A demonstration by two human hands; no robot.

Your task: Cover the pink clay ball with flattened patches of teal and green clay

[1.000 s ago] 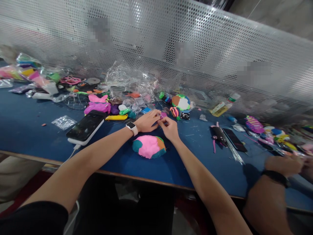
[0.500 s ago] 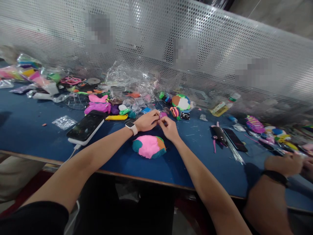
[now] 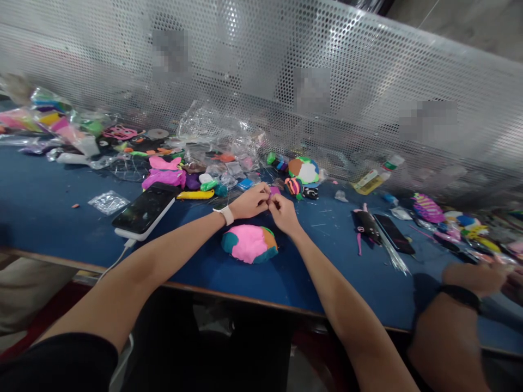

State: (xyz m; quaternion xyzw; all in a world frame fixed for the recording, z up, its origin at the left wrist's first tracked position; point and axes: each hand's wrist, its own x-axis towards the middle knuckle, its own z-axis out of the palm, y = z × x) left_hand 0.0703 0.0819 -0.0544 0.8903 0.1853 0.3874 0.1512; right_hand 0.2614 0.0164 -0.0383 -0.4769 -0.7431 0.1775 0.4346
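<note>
My left hand (image 3: 250, 202), with a white watch band on its wrist, and my right hand (image 3: 284, 214) meet over the middle of the table. Their fingertips are pinched together at a small piece of purple modelling clay (image 3: 275, 190), mostly hidden behind the fingers. Close in front of me lies a rounded clay lump (image 3: 248, 243) in pink, teal, orange and green, untouched between my forearms. Just beyond my left hand is a blue packet (image 3: 245, 184). A striped clay ball (image 3: 293, 187) sits past my right hand.
A yellow cutter knife (image 3: 195, 195) and a phone on a white power bank (image 3: 144, 212) with a cable lie to the left. Plastic bags and clay pieces line the perforated metal screen (image 3: 261, 71). A black clay figure (image 3: 366, 226), a phone (image 3: 393, 233) and another person's arm (image 3: 451, 326) are at right.
My left wrist has turned, so the watch face no longer shows. The fingertips have shifted slightly at the purple clay, and the view has moved a little.
</note>
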